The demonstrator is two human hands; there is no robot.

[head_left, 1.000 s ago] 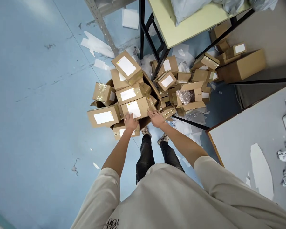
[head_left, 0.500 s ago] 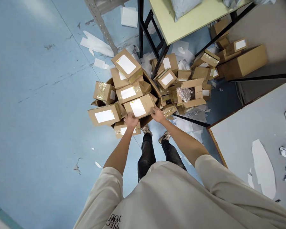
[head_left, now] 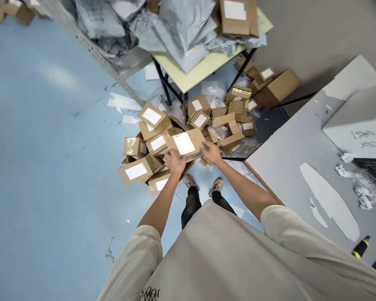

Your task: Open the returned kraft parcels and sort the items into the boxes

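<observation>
Labelled carton [head_left: 188, 141] now lifts off the heap of boxes [head_left: 148, 163] beside the left hand [head_left: 174, 162], gripped between it and the right hand [head_left: 211, 152], so both hands seemingly carry its weight.

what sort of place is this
Probably a parcel-handling room or small warehouse: a labelled cardboard box is being held, more boxes lie heaped nearby, and grey plastic bags are piled on a pale yellow table.
</observation>
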